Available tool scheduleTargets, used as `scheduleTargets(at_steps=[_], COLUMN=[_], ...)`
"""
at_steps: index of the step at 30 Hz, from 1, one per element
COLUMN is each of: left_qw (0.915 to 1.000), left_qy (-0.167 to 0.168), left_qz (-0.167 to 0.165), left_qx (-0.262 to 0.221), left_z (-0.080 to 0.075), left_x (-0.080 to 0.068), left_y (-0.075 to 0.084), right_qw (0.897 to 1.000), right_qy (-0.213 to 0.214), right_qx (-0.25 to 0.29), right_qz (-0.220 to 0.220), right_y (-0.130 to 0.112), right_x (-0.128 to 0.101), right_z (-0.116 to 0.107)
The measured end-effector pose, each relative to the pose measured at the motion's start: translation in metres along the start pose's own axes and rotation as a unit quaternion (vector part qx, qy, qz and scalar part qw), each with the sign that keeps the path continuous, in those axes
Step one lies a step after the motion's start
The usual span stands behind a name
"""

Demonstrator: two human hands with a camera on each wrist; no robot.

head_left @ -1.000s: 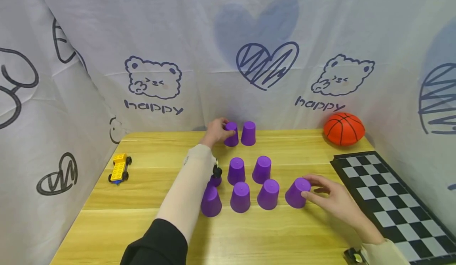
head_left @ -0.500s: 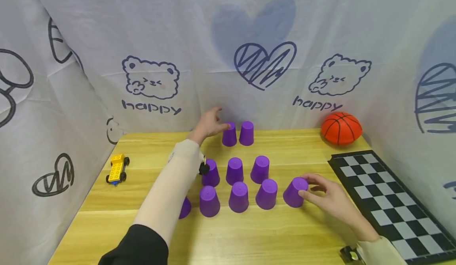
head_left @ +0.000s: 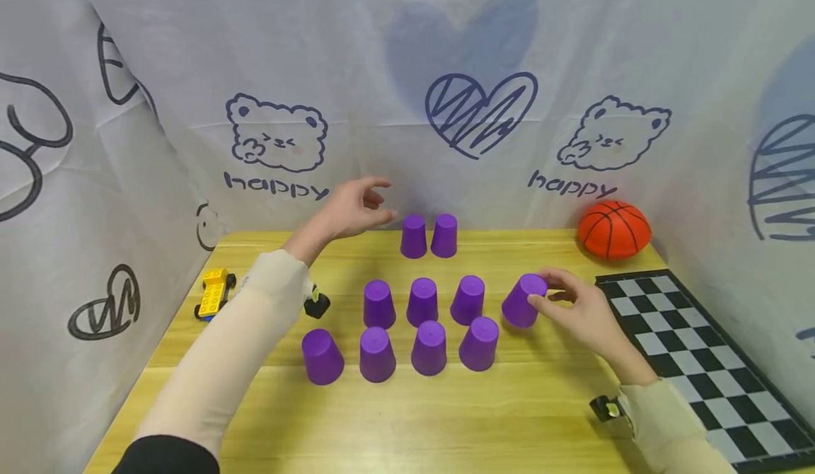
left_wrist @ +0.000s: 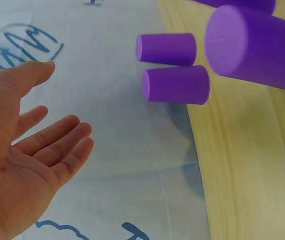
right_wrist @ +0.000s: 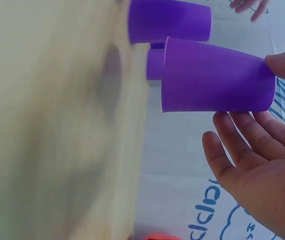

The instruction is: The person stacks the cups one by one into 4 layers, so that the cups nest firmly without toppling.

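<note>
Several purple cups stand upside down on the wooden table (head_left: pixel 446 424): two at the back (head_left: pixel 414 235), three in a middle row (head_left: pixel 423 302) and a front row (head_left: pixel 377 354). My left hand (head_left: pixel 376 201) hovers open to the left of the back pair and holds nothing; the left wrist view shows its bare palm (left_wrist: pixel 32 150) beside those two cups (left_wrist: pixel 176 85). My right hand (head_left: pixel 547 297) holds a tilted purple cup (head_left: pixel 523 302) at the right end of the middle row, thumb and fingers around its closed end (right_wrist: pixel 217 77).
An orange basketball (head_left: pixel 614 230) lies at the back right, and a black-and-white chessboard (head_left: pixel 688 354) covers the right edge. A yellow toy car (head_left: pixel 214 293) sits at the left edge. Printed fabric walls close in the back and both sides.
My left hand let go of the back-left cup and drew up and to the left. My right hand carried its tilted cup from the front row's right end back to the middle row.
</note>
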State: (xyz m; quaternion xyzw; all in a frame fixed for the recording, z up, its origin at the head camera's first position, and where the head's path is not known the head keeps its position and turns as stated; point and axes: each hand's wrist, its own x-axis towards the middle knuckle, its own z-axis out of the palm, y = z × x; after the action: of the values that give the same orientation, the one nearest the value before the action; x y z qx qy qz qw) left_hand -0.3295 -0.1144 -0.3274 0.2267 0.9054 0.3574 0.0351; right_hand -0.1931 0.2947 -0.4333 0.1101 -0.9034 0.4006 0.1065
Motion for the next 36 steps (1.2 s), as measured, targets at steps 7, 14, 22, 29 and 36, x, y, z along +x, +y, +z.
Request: scheduleTargets(at_steps=[7,14,22,29,36], left_qw=[0.9984,0.9963,0.9984,0.9986,0.9978], left_qy=[-0.006,0.008,0.023,0.024,0.022], left_qz=[0.055,0.075,0.046,0.031,0.022], left_qx=[-0.015,-0.04,-0.026,-0.034,-0.058], left_z=[-0.001,-0.005,0.0,0.011,0.024], left_x=[-0.047,-0.096,-0.149,-0.184,-0.208], left_y=[-0.004,-0.015,-0.038,-0.056,-0.067], right_qw=[1.0,0.999,0.998,0.998,0.998], right_qy=[0.024,0.024,0.032,0.033,0.021], right_qx=[0.01,0.01,0.022,0.035,0.04], right_qz=[0.004,0.037,0.047,0.04,0.04], right_y=[0.005,0.007,0.011,0.015,0.015], right_x=[0.042,0.073,0.102,0.121,0.136], right_z=[0.013,0.024,0.036,0.045,0.055])
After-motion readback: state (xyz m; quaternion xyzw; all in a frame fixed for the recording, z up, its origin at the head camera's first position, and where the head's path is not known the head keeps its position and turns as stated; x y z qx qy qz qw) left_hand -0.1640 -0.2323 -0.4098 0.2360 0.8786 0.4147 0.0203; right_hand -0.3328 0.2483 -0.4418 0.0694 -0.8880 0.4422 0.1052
